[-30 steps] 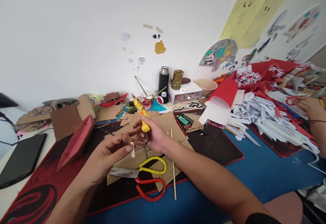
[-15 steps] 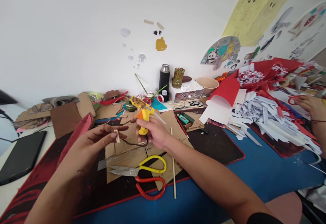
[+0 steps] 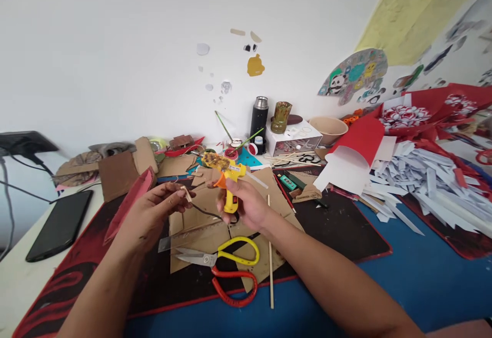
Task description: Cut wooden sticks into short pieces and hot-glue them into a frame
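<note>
Stained yellow plastic glue gun [image 3: 232, 169] gripped in right hand [image 3: 249, 203].
Left hand [image 3: 152, 205] pinches short pale wooden stick [image 3: 186, 194].

Hot-glue gun [image 3: 232, 170] yellow, barrel [image 3: 216, 162] blotched dark brown; trigger [image 3: 220, 180] orange. Short wooden piece [image 3: 187, 195] pale cream. Scissors [image 3: 209, 259]: blades [image 3: 195, 257] silver, one handle [image 3: 257, 251] yellow, other red. Desk mat [image 3: 342, 233] black, edged red, red-and-black swirls. Tabletop [image 3: 326, 289] blue.
</note>
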Action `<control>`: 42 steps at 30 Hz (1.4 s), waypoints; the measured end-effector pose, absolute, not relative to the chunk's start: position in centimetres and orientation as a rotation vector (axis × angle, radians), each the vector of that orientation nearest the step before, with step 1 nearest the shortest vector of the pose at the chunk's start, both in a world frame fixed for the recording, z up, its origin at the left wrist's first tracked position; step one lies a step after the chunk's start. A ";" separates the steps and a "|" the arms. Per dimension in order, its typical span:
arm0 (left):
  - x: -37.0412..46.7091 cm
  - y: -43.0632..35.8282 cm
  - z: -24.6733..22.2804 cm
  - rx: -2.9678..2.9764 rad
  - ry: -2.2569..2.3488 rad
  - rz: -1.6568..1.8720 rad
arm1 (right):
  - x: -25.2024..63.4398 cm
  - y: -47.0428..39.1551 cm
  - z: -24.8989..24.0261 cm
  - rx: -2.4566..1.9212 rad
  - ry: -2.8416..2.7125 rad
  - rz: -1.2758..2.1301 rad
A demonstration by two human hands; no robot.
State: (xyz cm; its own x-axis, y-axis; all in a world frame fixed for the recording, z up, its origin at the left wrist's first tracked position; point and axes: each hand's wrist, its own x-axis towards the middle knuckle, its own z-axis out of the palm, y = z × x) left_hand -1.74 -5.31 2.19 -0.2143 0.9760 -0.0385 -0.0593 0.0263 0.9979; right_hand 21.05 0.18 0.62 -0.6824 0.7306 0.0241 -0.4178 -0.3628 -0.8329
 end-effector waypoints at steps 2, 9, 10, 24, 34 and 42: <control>-1.7 -5.3 2.1 1.015 1.345 1.374 | 21.4 0.3 0.2 -0.462 -1.113 2.082; -1.3 -5.2 1.5 1.058 1.374 1.340 | 21.8 -0.3 0.3 -0.477 -1.246 2.080; -1.3 -5.2 1.5 1.066 1.379 1.337 | 21.8 -0.5 0.4 -0.479 -1.280 2.086; -1.0 -5.2 2.0 1.095 1.460 1.329 | 21.2 -2.0 0.6 -0.580 -1.536 1.905; -1.6 -5.2 0.8 1.123 1.462 1.283 | 21.5 -1.8 1.2 -0.582 -1.353 2.079; -1.3 -5.3 1.2 1.149 1.452 1.285 | 21.1 -1.9 0.8 -0.627 -1.345 2.064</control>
